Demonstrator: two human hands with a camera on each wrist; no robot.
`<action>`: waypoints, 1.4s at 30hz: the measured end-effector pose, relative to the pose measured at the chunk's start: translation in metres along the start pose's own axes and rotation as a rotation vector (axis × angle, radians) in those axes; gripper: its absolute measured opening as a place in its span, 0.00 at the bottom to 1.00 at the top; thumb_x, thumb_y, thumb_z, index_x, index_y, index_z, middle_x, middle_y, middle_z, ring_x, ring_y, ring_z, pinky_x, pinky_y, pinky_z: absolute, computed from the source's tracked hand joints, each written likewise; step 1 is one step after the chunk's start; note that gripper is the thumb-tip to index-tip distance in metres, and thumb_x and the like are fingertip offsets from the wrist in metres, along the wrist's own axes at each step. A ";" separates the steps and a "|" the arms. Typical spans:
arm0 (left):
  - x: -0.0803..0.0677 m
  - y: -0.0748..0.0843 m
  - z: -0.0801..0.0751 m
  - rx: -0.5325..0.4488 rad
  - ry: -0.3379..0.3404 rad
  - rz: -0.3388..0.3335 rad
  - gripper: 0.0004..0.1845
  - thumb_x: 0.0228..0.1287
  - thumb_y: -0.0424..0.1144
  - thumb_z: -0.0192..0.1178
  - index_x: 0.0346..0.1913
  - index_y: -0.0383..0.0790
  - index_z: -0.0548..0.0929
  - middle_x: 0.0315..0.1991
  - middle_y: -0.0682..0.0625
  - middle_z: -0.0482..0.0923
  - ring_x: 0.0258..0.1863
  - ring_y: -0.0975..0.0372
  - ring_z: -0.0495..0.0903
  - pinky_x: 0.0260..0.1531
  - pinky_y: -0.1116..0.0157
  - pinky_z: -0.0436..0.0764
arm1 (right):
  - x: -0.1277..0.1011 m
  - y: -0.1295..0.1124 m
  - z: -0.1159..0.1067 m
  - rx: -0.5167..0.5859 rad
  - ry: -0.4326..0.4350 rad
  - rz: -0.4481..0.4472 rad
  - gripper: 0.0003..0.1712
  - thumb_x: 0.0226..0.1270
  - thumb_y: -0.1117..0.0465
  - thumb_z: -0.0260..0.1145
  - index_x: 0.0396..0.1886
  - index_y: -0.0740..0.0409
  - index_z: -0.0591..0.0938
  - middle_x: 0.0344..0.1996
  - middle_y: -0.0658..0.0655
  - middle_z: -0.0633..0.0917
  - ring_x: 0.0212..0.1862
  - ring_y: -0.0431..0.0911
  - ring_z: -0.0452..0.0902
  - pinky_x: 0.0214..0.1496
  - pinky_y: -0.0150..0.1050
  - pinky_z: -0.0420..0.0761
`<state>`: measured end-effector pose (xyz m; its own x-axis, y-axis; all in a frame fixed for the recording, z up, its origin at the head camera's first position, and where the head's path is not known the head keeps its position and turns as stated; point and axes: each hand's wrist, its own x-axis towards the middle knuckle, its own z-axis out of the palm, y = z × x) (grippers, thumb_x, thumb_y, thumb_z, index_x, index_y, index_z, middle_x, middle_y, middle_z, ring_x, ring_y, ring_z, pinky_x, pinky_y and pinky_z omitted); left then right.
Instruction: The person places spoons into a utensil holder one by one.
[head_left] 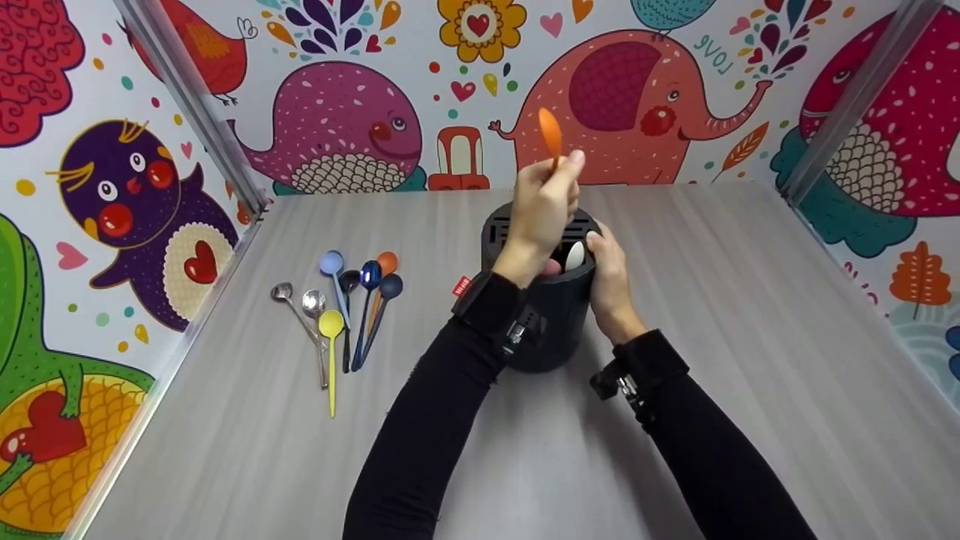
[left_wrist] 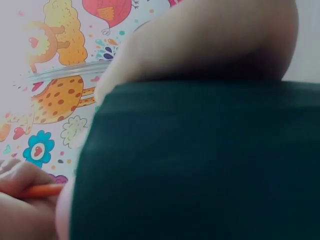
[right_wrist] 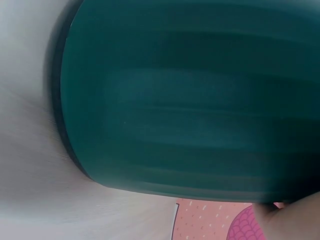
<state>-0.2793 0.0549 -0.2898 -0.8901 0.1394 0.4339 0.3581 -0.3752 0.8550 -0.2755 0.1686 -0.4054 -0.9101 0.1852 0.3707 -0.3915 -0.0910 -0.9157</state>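
My left hand (head_left: 541, 214) pinches an orange spoon (head_left: 550, 133) over the top of a dark utensil holder (head_left: 551, 322). The spoon's bowl points up, and its lower handle is hidden by the hand. Around the right side of the holder, near its rim, my right hand (head_left: 613, 285) grips it. Slots divide the holder's top; a white utensil head (head_left: 575, 256) and a pink one (head_left: 552, 267) show in its front opening. In the left wrist view the orange handle (left_wrist: 44, 190) appears beside the holder's dark green wall (left_wrist: 200, 160).
Left of the holder lie several spoons on the grey table (head_left: 247, 450): yellow (head_left: 331, 324), light blue (head_left: 331, 262), shiny blue (head_left: 370, 274), dark blue (head_left: 391, 286), orange (head_left: 387, 262), black and silver ones. Cartoon-printed walls (head_left: 345, 127) stand behind and at both sides.
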 end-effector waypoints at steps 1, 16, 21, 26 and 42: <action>0.000 -0.001 0.001 0.010 -0.006 -0.006 0.27 0.78 0.34 0.49 0.15 0.46 0.62 0.12 0.56 0.53 0.12 0.67 0.51 0.15 0.70 0.51 | 0.000 0.000 0.000 0.002 0.001 0.001 0.27 0.73 0.59 0.47 0.65 0.68 0.76 0.54 0.61 0.82 0.54 0.45 0.76 0.59 0.36 0.72; 0.002 -0.012 -0.002 0.206 0.030 -0.059 0.07 0.71 0.37 0.62 0.35 0.40 0.77 0.27 0.50 0.76 0.29 0.59 0.77 0.32 0.69 0.76 | 0.000 0.000 -0.001 -0.027 -0.014 -0.019 0.28 0.73 0.58 0.47 0.66 0.67 0.76 0.56 0.61 0.82 0.56 0.45 0.75 0.62 0.37 0.70; 0.002 -0.010 -0.007 0.252 -0.015 -0.034 0.22 0.70 0.43 0.63 0.61 0.39 0.72 0.54 0.47 0.77 0.55 0.60 0.77 0.55 0.69 0.75 | 0.000 0.001 0.000 -0.040 -0.021 -0.014 0.26 0.73 0.58 0.46 0.64 0.64 0.77 0.52 0.58 0.82 0.54 0.45 0.75 0.59 0.37 0.71; 0.001 -0.007 -0.010 0.270 -0.017 -0.025 0.25 0.72 0.46 0.59 0.66 0.39 0.71 0.61 0.45 0.75 0.60 0.61 0.74 0.61 0.67 0.71 | 0.001 0.002 0.000 -0.028 -0.014 -0.020 0.21 0.73 0.59 0.46 0.55 0.63 0.79 0.45 0.57 0.81 0.49 0.45 0.74 0.55 0.36 0.70; -0.001 -0.003 -0.034 0.298 0.022 0.022 0.22 0.73 0.41 0.57 0.64 0.34 0.74 0.60 0.42 0.77 0.59 0.59 0.76 0.61 0.67 0.72 | 0.001 0.000 0.003 -0.045 0.008 -0.037 0.11 0.70 0.60 0.47 0.38 0.56 0.76 0.34 0.51 0.73 0.41 0.43 0.68 0.49 0.36 0.66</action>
<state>-0.2889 0.0245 -0.3022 -0.8857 0.1132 0.4503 0.4420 -0.0914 0.8924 -0.2768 0.1654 -0.4050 -0.8938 0.1955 0.4035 -0.4183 -0.0397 -0.9074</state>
